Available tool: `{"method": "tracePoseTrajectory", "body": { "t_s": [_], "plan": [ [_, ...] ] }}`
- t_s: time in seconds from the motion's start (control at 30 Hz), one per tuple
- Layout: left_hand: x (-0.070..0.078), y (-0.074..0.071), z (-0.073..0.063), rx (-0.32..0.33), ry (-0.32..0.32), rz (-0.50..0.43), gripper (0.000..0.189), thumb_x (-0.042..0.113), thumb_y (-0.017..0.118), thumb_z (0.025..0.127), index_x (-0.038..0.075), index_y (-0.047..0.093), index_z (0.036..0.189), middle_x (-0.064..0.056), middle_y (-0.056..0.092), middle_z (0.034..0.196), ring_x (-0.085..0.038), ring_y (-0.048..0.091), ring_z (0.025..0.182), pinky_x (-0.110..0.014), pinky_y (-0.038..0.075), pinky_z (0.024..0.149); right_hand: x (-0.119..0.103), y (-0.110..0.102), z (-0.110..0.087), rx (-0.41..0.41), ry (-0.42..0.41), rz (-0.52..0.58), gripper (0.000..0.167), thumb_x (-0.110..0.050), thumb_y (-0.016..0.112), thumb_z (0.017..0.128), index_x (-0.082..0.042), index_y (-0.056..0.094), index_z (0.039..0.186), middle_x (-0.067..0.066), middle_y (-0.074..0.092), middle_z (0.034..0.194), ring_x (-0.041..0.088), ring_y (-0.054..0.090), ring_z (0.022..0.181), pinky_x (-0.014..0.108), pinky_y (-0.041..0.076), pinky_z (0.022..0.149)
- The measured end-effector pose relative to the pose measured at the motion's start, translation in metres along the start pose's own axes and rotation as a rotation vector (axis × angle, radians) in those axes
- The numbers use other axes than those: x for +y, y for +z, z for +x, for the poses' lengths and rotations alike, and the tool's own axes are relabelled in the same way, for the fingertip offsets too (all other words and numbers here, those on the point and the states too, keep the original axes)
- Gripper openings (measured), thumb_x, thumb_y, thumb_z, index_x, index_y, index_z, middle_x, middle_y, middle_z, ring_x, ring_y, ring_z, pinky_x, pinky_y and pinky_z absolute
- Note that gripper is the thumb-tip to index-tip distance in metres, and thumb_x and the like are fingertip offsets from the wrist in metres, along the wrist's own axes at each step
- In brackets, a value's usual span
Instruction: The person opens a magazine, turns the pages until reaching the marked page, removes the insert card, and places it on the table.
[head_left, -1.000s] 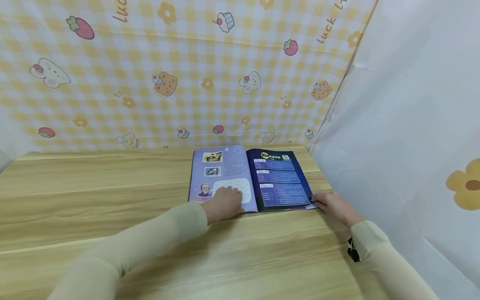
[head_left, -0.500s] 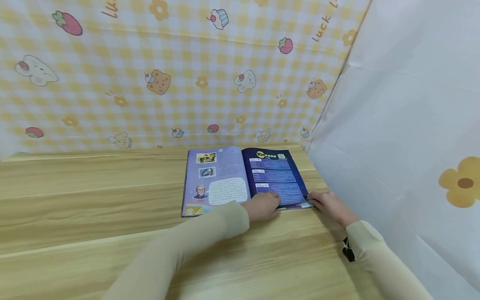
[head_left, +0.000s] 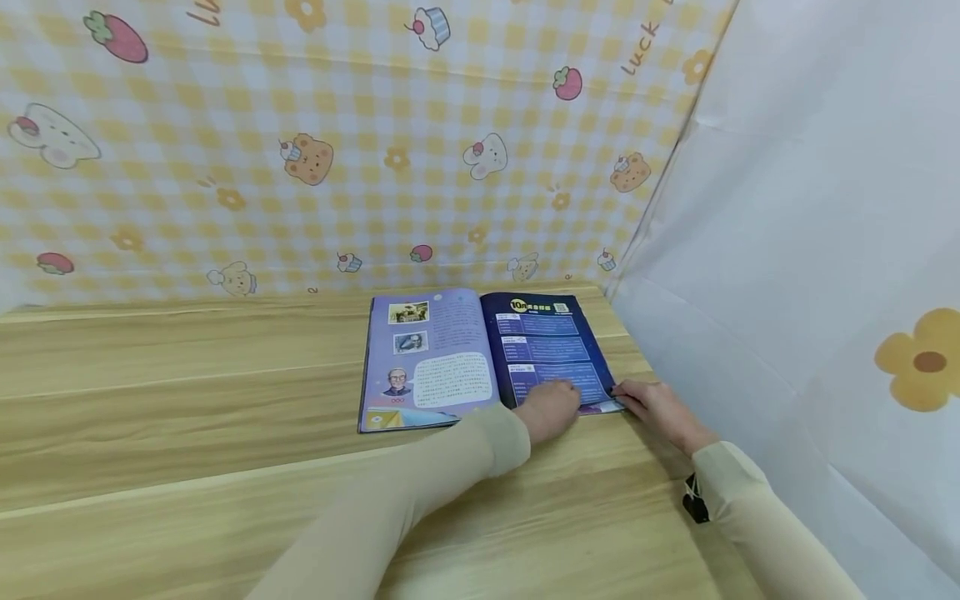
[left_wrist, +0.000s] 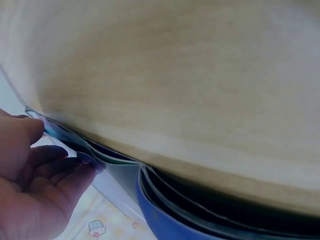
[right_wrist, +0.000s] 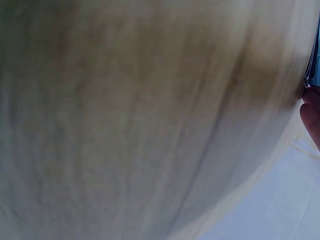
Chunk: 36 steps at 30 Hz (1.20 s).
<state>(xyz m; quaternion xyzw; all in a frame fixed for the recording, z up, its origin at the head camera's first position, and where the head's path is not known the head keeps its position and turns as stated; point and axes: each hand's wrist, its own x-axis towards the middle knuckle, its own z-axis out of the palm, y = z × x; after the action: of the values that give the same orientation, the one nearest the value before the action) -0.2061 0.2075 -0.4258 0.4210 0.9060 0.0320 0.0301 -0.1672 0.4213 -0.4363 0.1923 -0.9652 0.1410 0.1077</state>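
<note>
An open magazine lies on the wooden table, a lilac page on the left and a dark blue page on the right. My left hand rests on the lower part of the blue page, covering some print. In the left wrist view its loosely bent fingers touch the page surface, with the thumb apart near the magazine's bottom edge. My right hand pinches the lower right corner of the blue page between thumb and fingers. That corner sits slightly off a colourful page beneath. Only fingertips of this hand show in the right wrist view.
The wooden table extends to the left and toward me. A yellow checked cloth hangs behind it, and a white sheet with an orange flower closes off the right side. A small black object hangs at the right sleeve.
My left hand has slid rightward from the lilac page onto the blue page, toward the right hand. The right hand keeps its hold on the corner. The head view has shifted slightly.
</note>
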Motion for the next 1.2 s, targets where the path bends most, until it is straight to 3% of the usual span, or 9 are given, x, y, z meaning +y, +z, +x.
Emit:
{"method": "tracePoseTrajectory", "body": {
  "t_s": [0.17, 0.3, 0.43, 0.63, 0.8, 0.9, 1.0, 1.1, 1.2],
  "plan": [
    [0.003, 0.003, 0.002, 0.025, -0.004, 0.063, 0.028, 0.017, 0.051, 0.096, 0.010, 0.062, 0.121, -0.003, 0.064, 0.112, -0.016, 0.062, 0.103, -0.028, 0.053, 0.083, 0.002, 0.002, -0.001, 0.013, 0.009, 0.015, 0.010, 0.001, 0.064, 0.085, -0.005, 0.070, 0.090, 0.009, 0.072, 0.089, 0.026, 0.069, 0.082, 0.037, 0.056, 0.069],
    [0.003, 0.004, 0.003, 0.023, -0.005, 0.050, 0.034, 0.012, 0.049, 0.097, 0.010, 0.054, 0.131, -0.004, 0.062, 0.121, -0.016, 0.060, 0.109, -0.028, 0.052, 0.086, 0.000, 0.001, -0.003, 0.031, 0.006, 0.029, 0.011, 0.001, 0.064, 0.085, -0.003, 0.070, 0.093, 0.012, 0.072, 0.092, 0.029, 0.069, 0.085, 0.040, 0.055, 0.072],
    [0.003, 0.004, 0.003, 0.007, -0.015, 0.032, 0.042, 0.012, 0.044, 0.099, 0.012, 0.041, 0.141, -0.005, 0.057, 0.132, -0.017, 0.056, 0.119, -0.029, 0.050, 0.091, -0.002, 0.000, -0.004, 0.061, 0.022, 0.025, 0.015, -0.001, 0.064, 0.086, 0.001, 0.069, 0.100, 0.017, 0.071, 0.096, 0.033, 0.068, 0.088, 0.043, 0.055, 0.074],
    [0.002, 0.005, 0.000, -0.013, -0.001, 0.009, 0.058, 0.011, 0.042, 0.100, 0.022, 0.017, 0.151, -0.008, 0.052, 0.137, -0.021, 0.051, 0.125, -0.032, 0.046, 0.098, -0.004, -0.003, -0.009, 0.093, 0.127, 0.002, 0.023, -0.004, 0.064, 0.087, 0.005, 0.065, 0.108, 0.021, 0.069, 0.098, 0.038, 0.067, 0.088, 0.048, 0.053, 0.075],
    [0.001, 0.008, -0.001, 0.035, 0.027, -0.056, 0.077, 0.004, 0.046, 0.098, 0.035, -0.001, 0.151, -0.017, 0.041, 0.144, -0.029, 0.055, 0.119, -0.035, 0.053, 0.086, -0.002, -0.002, -0.012, 0.077, 0.105, -0.020, 0.019, -0.004, 0.066, 0.085, 0.002, 0.067, 0.103, 0.019, 0.070, 0.098, 0.037, 0.067, 0.089, 0.048, 0.053, 0.077],
    [0.001, 0.009, -0.002, 0.057, 0.032, -0.022, 0.076, 0.004, 0.045, 0.098, 0.036, 0.002, 0.151, -0.018, 0.032, 0.149, -0.030, 0.058, 0.116, -0.034, 0.056, 0.077, -0.001, -0.002, -0.011, 0.028, 0.033, -0.027, 0.025, -0.004, 0.066, 0.085, 0.001, 0.066, 0.110, 0.020, 0.067, 0.109, 0.039, 0.065, 0.097, 0.049, 0.051, 0.083],
    [0.003, 0.009, -0.002, 0.049, 0.024, 0.086, 0.063, 0.009, 0.044, 0.099, 0.032, 0.016, 0.151, -0.015, 0.028, 0.152, -0.027, 0.057, 0.118, -0.030, 0.056, 0.077, -0.003, -0.002, -0.007, -0.057, -0.021, -0.034, 0.035, -0.007, 0.065, 0.086, 0.000, 0.062, 0.120, 0.022, 0.060, 0.122, 0.041, 0.059, 0.108, 0.051, 0.047, 0.090],
    [0.005, 0.010, -0.001, 0.040, 0.010, 0.180, 0.051, 0.014, 0.042, 0.101, 0.024, 0.028, 0.149, -0.011, 0.028, 0.153, -0.022, 0.055, 0.120, -0.027, 0.055, 0.080, -0.006, -0.003, -0.005, -0.142, -0.030, -0.038, 0.038, -0.010, 0.064, 0.088, 0.001, 0.060, 0.123, 0.024, 0.054, 0.129, 0.042, 0.054, 0.115, 0.052, 0.045, 0.093],
    [0.004, 0.010, -0.001, 0.038, -0.018, 0.175, 0.047, 0.015, 0.040, 0.101, 0.016, 0.031, 0.148, -0.010, 0.026, 0.154, -0.021, 0.054, 0.122, -0.027, 0.055, 0.080, -0.007, -0.004, -0.003, -0.188, -0.021, -0.043, 0.036, -0.009, 0.063, 0.088, 0.002, 0.060, 0.122, 0.024, 0.055, 0.128, 0.041, 0.053, 0.117, 0.050, 0.045, 0.094]
  ]
}}
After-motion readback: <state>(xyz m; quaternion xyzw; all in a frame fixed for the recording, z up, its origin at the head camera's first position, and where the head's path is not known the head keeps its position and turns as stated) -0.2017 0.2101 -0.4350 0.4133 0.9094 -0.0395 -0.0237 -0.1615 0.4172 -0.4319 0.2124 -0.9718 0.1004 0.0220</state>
